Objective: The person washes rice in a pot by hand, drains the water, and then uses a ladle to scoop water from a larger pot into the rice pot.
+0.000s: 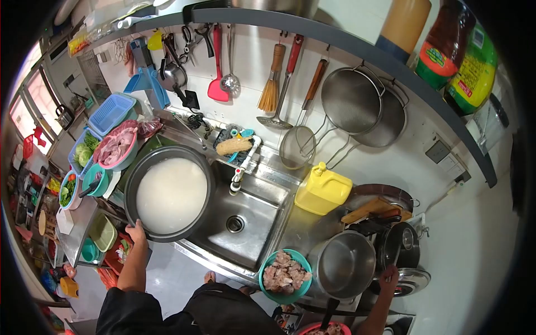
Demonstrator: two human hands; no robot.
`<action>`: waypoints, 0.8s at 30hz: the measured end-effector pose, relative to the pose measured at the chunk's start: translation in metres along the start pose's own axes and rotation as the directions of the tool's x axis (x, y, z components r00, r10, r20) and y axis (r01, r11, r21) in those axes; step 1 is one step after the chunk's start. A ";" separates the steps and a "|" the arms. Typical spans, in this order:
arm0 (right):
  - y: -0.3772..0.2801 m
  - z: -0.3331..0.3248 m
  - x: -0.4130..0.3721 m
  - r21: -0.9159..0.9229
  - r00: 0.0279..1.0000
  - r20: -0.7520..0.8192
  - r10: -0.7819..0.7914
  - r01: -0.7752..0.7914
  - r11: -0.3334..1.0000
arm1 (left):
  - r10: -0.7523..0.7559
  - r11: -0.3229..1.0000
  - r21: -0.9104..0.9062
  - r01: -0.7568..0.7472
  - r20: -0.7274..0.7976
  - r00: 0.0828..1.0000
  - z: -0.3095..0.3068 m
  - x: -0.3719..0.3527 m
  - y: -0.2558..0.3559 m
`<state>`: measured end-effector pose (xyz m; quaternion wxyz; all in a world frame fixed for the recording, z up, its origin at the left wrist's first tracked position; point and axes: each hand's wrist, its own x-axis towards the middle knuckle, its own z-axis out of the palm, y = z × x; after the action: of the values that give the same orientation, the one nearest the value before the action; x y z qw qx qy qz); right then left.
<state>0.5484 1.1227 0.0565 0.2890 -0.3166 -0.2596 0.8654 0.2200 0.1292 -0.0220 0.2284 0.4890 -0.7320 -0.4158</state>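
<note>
Gripping the near rim of the big dark basin, my left hand is curled shut over the edge, fingertips hidden. Basin: full of cloudy white water, on the counter just left of the sink. Right hand: at a metal lid beside the steel pot; whether it is clasped or spread, I cannot tell. Teal bowl of raw meat: near edge, partly cut off by my body.

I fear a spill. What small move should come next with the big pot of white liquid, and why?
Probably bring the right hand across to the big pot before shifting it: it holds a wide pool of cloudy white liquid at the left edge of the sink, and only the left hand grips its rim.
</note>
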 end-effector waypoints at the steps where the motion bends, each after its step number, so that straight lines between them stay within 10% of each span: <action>1: -0.002 0.006 -0.015 -0.031 0.999 0.043 -0.006 0.007 0.999 | 0.048 0.999 0.014 -0.048 0.014 0.999 0.002 0.022 -0.006; 6: -0.014 0.029 -0.071 -0.170 0.979 0.161 0.126 -0.098 0.980 | 0.186 0.977 0.069 -0.203 0.199 0.962 0.002 0.092 0.019; 9: -0.020 0.035 -0.103 0.167 0.886 0.256 0.387 -0.435 0.885 | 0.278 0.926 0.158 -0.343 0.333 0.901 0.005 0.131 0.031; 11: -0.002 0.050 -0.131 -0.201 0.982 0.162 0.099 -0.066 0.977 | 0.422 0.874 0.078 -0.480 0.368 0.829 0.053 0.202 -0.011; 12: 0.006 0.059 -0.146 -0.397 0.993 0.109 -0.048 0.088 0.914 | 0.294 0.954 -0.113 -0.279 0.545 0.785 0.053 0.203 -0.006; 13: 0.006 0.049 -0.140 -0.027 0.996 0.038 0.083 -0.082 0.996 | 0.321 0.947 -0.204 -0.248 0.598 0.734 0.064 0.219 -0.007; 16: 0.018 0.105 -0.184 -0.101 0.972 -0.194 0.132 -0.154 0.983 | 0.310 0.934 -0.023 -0.357 0.551 0.775 0.072 0.228 0.010; 23: 0.026 0.126 -0.259 -0.161 0.990 -0.027 0.142 -0.144 0.976 | 0.226 0.974 -0.139 -0.178 0.610 0.760 0.029 0.159 0.048; 24: 0.028 0.135 -0.276 -0.165 0.991 -0.071 0.110 -0.121 0.979 | 0.320 0.939 -0.006 -0.345 0.390 0.863 0.058 0.185 0.013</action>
<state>0.6193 0.8836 0.2383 0.2183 -0.3810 -0.3041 0.8454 0.0928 -0.0137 -0.0560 0.1323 0.2713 -0.8485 -0.4346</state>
